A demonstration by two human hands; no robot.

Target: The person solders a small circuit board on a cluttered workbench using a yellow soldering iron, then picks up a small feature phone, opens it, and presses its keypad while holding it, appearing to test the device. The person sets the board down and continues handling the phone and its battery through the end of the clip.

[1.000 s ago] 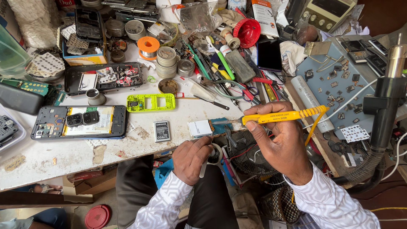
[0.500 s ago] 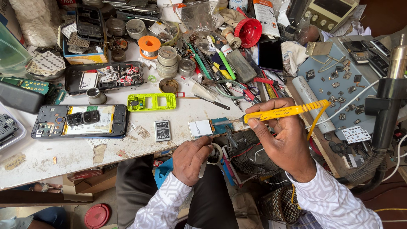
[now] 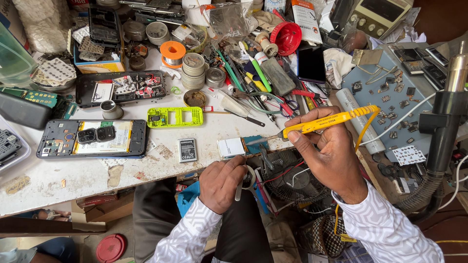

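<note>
A person in a white patterned shirt works at a cluttered white surface (image 3: 87, 175), seen from above. The right hand (image 3: 331, 156) holds a yellow soldering iron (image 3: 324, 121) in a pen-like grip, thumb and fingers pinched around the yellow handle, its metal tip lying close to a small white and blue part (image 3: 239, 146) at the near edge of the surface. A coiled yellow cord runs from the iron's rear end down past the wrist. The left hand (image 3: 222, 182), just below the surface edge, is curled shut around a pale loop-shaped tool (image 3: 243, 180); what kind of tool cannot be made out. A small fan (image 3: 292, 178) sits between the two hands. To the left on the surface lie a small phone battery (image 3: 187, 149), an opened dark phone (image 3: 92, 138) with its cameras exposed, and a lime green phone frame (image 3: 174, 117). Further back stand an orange solder spool (image 3: 172, 51), a red lid (image 3: 286, 37) and a scatter of screwdrivers and tweezers. A black hot-air nozzle (image 3: 446, 117) rises at the right
</note>
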